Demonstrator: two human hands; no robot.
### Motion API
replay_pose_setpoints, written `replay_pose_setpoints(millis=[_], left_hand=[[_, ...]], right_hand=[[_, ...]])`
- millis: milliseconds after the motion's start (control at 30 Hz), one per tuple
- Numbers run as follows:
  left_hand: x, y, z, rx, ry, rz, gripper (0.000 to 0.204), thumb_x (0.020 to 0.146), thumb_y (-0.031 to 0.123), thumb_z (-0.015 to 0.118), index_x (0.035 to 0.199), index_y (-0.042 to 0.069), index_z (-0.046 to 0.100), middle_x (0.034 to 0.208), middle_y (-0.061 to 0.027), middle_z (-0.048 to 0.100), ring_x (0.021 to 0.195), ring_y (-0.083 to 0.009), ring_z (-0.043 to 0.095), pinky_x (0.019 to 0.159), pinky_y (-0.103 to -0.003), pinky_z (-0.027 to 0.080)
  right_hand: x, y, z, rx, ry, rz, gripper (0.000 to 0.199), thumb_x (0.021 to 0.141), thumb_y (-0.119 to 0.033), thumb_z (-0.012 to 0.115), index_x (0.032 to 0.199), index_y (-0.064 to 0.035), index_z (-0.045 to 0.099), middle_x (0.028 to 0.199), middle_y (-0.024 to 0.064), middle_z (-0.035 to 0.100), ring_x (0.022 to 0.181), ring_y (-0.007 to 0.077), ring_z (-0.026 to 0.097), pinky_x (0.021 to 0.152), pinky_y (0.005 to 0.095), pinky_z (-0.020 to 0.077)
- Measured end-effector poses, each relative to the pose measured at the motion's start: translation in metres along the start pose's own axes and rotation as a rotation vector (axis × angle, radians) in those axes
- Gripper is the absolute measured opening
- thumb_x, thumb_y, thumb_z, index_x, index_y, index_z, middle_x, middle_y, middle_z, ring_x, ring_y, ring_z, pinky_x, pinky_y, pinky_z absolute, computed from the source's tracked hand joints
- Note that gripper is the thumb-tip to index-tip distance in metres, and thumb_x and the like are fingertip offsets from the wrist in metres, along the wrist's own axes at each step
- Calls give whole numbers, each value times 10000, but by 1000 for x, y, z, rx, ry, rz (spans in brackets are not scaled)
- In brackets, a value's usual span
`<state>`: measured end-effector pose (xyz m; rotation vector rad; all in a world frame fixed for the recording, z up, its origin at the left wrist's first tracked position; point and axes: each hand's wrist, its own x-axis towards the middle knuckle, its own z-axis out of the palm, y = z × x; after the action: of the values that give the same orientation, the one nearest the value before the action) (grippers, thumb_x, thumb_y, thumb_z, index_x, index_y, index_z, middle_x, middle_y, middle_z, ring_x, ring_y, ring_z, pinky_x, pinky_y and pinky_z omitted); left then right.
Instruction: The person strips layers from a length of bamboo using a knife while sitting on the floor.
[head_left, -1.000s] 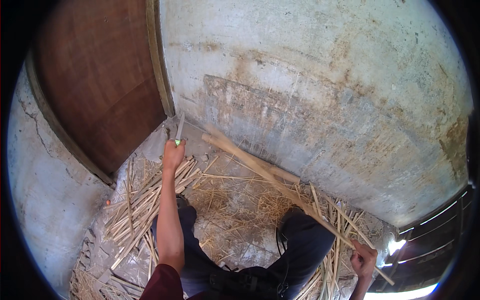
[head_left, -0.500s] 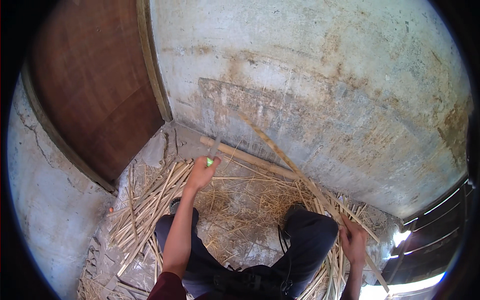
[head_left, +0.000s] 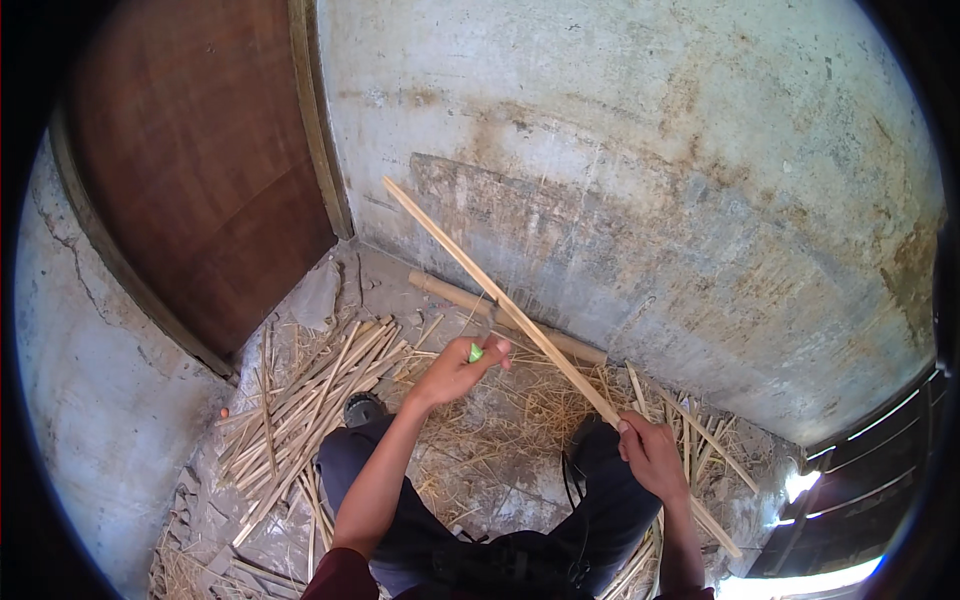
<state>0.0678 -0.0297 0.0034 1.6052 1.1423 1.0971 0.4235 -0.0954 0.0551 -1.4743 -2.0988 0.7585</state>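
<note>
**Bamboo strip raised toward the blade hand**

Bamboo, one long pale strip [head_left: 500, 300], sits in the closed right hand [head_left: 652, 455] near its lower end; since a second ago its far tip has swung up against the concrete wall [head_left: 650, 150]. The left hand [head_left: 455, 370], fist shut on a green-handled tool [head_left: 476, 352], has drawn back from the corner to just beside the strip. Split slats [head_left: 310, 400] litter the floor left.

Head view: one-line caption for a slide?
Seated person's right hand grips a long bamboo strip; left hand holds a green-handled tool amid split strips.
</note>
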Motion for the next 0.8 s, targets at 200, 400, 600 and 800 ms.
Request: replay_pose_setpoints(millis=[200,400,600,800], left_hand=[[0,-1,14,131,-84,0,468,1101,395,629,897,-6,758,676,-101,625,645,-189,586,670,-392,481],[-4,-1,24,312,-70,-68,427,1051,332,670,801,0,768,638,-157,651,595,-241,626,630,-424,486],[-7,1,36,441,-14,-36,384,986,298,723,810,-42,749,647,-239,648,609,-379,669,638,-489,516],[-10,7,40,476,-13,-96,337,944,272,751,850,-52,757,755,-297,686,769,-489,701,745,-542,546]], right_hand=[[24,-11,9,63,-88,-17,240,1119,-202,546,1159,-11,686,648,111,640,610,268,688,625,396,517],[35,-27,21,103,-62,-39,234,1117,-195,547,1165,-9,680,665,126,636,609,276,683,625,407,509],[37,-26,37,9,62,-152,185,1087,-159,593,1182,-34,691,707,196,649,631,380,675,618,471,497],[31,-50,39,-92,148,-201,165,1079,-147,611,1174,-37,687,692,205,628,612,411,645,589,502,455]])
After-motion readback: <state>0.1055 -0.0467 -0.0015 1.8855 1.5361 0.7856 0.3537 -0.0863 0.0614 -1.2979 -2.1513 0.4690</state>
